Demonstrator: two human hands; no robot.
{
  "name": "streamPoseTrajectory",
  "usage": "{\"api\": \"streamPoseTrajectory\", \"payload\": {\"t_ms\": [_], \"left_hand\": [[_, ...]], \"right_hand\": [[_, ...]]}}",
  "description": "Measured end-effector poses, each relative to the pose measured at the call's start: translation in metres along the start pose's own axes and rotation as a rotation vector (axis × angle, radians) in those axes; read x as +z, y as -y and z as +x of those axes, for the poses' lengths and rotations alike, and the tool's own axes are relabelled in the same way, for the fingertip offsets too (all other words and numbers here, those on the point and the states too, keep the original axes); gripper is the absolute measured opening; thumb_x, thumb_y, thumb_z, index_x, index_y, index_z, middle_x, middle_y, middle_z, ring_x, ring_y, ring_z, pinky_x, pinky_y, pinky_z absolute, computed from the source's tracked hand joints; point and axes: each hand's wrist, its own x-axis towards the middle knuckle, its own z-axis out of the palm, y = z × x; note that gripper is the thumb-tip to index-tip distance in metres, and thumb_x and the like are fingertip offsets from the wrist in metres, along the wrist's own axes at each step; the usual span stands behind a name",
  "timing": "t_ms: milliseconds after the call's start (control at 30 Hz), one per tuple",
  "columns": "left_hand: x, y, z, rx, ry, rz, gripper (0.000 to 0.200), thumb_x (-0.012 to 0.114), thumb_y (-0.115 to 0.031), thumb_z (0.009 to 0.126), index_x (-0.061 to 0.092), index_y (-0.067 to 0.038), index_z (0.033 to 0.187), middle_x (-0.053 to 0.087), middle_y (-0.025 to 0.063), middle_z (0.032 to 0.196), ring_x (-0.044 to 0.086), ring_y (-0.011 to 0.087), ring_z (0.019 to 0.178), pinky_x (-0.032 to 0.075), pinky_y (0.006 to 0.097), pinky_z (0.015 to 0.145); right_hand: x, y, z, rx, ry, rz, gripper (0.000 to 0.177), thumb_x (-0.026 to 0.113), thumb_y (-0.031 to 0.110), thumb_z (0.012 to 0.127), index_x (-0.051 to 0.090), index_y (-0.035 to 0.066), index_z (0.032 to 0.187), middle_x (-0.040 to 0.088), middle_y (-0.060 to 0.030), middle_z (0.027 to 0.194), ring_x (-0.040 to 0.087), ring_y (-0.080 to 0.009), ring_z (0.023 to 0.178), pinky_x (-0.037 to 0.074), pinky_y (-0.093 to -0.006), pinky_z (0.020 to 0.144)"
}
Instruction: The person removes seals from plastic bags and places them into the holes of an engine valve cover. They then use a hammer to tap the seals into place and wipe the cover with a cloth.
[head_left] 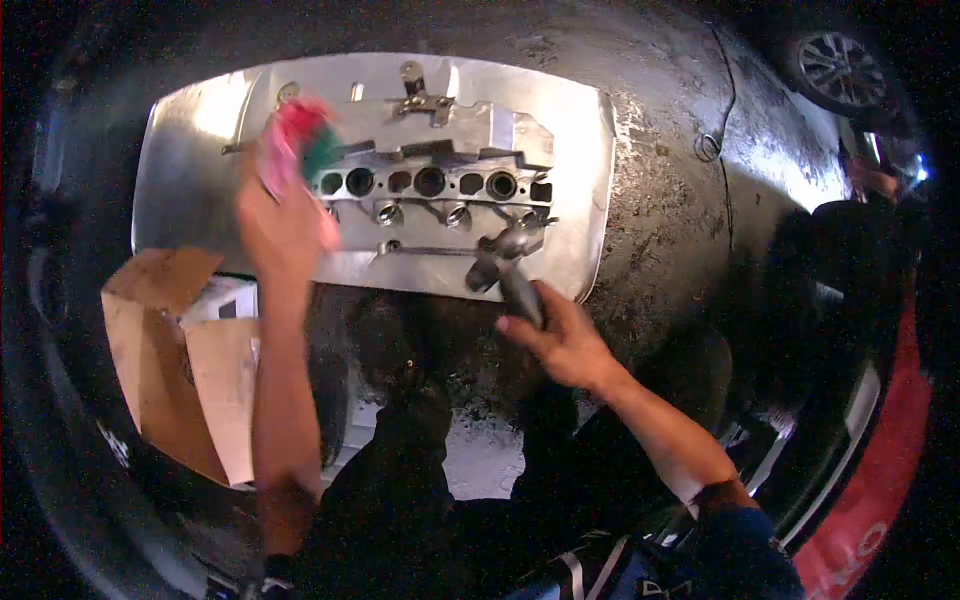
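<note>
L: left hand (280,225), grip closed around red-and-green cloth (300,140), is hovering at left end of grey ported metal casting (430,185) | R: right hand (565,345), grip wrapped on dark-handled metal tool (505,262), tool head touching casting's near right edge | casting is lying left-right on shiny metal sheet (190,180).

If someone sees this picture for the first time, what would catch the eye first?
The shiny metal sheet at the top centre draws the eye, with a grey engine part full of round holes lying on it. The left hand holds a pink and green cloth over the part's left end, while the right hand grips a metal tool at its lower right edge.
</note>
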Motion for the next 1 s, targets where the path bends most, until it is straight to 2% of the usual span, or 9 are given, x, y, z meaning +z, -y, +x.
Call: {"api": "streamPoseTrajectory", "payload": {"t_ms": [67, 133, 167, 233, 567, 667, 767, 967, 1000], "left_hand": [[-0.002, 0.037, 0.067, 0.573, -0.282, 0.198, 0.040, 0.054, -0.005, 0.100, 0.060, -0.005, 0.139, 0.067, 0.0156, 0.133, 0.065, 0.0324, 0.119, 0.048, 0.0411, 0.107], [0.018, 0.106, 0.128, 0.805, -0.094, 0.535, 0.047, 0.059, -0.013, 0.095, 0.058, -0.007, 0.141, 0.061, 0.0156, 0.138, 0.056, 0.0371, 0.129, 0.044, 0.0443, 0.111], [0.027, 0.138, 0.157, 0.938, -0.006, 0.668, 0.051, 0.061, -0.018, 0.092, 0.056, -0.008, 0.142, 0.059, 0.0156, 0.140, 0.051, 0.0394, 0.134, 0.042, 0.0460, 0.113], [0.053, 0.161, 0.144, 0.330, 0.077, 0.448, 0.048, 0.059, -0.035, 0.100, 0.059, -0.009, 0.140, 0.059, 0.0149, 0.142, 0.058, 0.0339, 0.129, 0.048, 0.0477, 0.105], [0.047, 0.121, 0.120, 0.395, -0.063, 0.330, 0.040, 0.058, -0.040, 0.103, 0.067, -0.004, 0.119, 0.066, 0.0230, 0.114, 0.063, 0.0427, 0.108, 0.051, 0.0472, 0.090], [0.048, 0.126, 0.121, 0.462, -0.075, 0.314, 0.038, 0.056, -0.038, 0.104, 0.067, -0.003, 0.111, 0.066, 0.0218, 0.111, 0.064, 0.0429, 0.104, 0.051, 0.0478, 0.087], [0.052, 0.128, 0.120, 0.438, -0.136, 0.359, 0.037, 0.055, -0.038, 0.104, 0.067, -0.003, 0.109, 0.066, 0.0211, 0.108, 0.064, 0.0428, 0.100, 0.051, 0.0478, 0.086], [0.050, 0.124, 0.124, 0.336, -0.043, 0.329, 0.039, 0.054, -0.039, 0.104, 0.067, -0.003, 0.113, 0.066, 0.0203, 0.109, 0.063, 0.0421, 0.099, 0.051, 0.0480, 0.087], [0.053, 0.134, 0.130, 0.487, -0.078, 0.393, 0.039, 0.054, -0.039, 0.104, 0.067, -0.004, 0.114, 0.066, 0.0204, 0.110, 0.063, 0.0422, 0.099, 0.051, 0.0481, 0.088]], "right_hand": [[-0.010, -0.014, 0.005, 0.042, -0.142, -0.234, 0.045, 0.076, 0.031, 0.095, 0.057, -0.002, 0.120, 0.061, -0.0046, 0.080, 0.054, -0.0114, 0.060, 0.045, -0.0312, 0.054], [-0.020, 0.002, 0.017, 0.198, -0.241, -0.272, 0.052, 0.075, 0.042, 0.093, 0.060, -0.001, 0.118, 0.070, -0.0169, 0.085, 0.069, -0.0263, 0.077, 0.054, -0.0428, 0.069], [-0.022, -0.002, 0.026, 0.169, -0.283, -0.209, 0.049, 0.074, 0.041, 0.094, 0.060, -0.001, 0.117, 0.067, -0.0135, 0.080, 0.066, -0.0229, 0.071, 0.052, -0.0402, 0.065], [-0.021, 0.013, 0.038, 0.151, -0.344, -0.092, 0.042, 0.072, 0.037, 0.097, 0.060, 0.001, 0.114, 0.063, -0.0073, 0.072, 0.062, -0.0181, 0.063, 0.050, -0.0373, 0.059], [-0.007, 0.001, 0.086, -0.007, -0.420, -0.435, 0.041, 0.073, 0.037, 0.095, 0.057, 0.003, 0.112, 0.069, -0.0231, 0.079, 0.069, -0.0438, 0.074, 0.051, -0.0500, 0.066], [-0.014, -0.020, 0.102, -0.122, -0.411, -0.472, 0.039, 0.074, 0.034, 0.096, 0.060, 0.001, 0.110, 0.062, -0.0068, 0.065, 0.062, -0.0150, 0.055, 0.049, -0.0338, 0.052], [-0.012, 0.003, 0.091, 0.016, -0.406, -0.383, 0.042, 0.072, 0.038, 0.096, 0.058, 0.003, 0.115, 0.069, -0.0220, 0.078, 0.071, -0.0387, 0.071, 0.052, -0.0485, 0.065], [-0.004, -0.008, 0.095, -0.068, -0.432, -0.432, 0.041, 0.072, 0.036, 0.096, 0.058, 0.002, 0.115, 0.070, -0.0214, 0.078, 0.071, -0.0377, 0.070, 0.053, -0.0486, 0.066], [-0.005, -0.013, 0.099, -0.047, -0.398, -0.446, 0.041, 0.072, 0.036, 0.096, 0.058, 0.002, 0.116, 0.070, -0.0214, 0.078, 0.071, -0.0380, 0.070, 0.053, -0.0487, 0.066]]}}
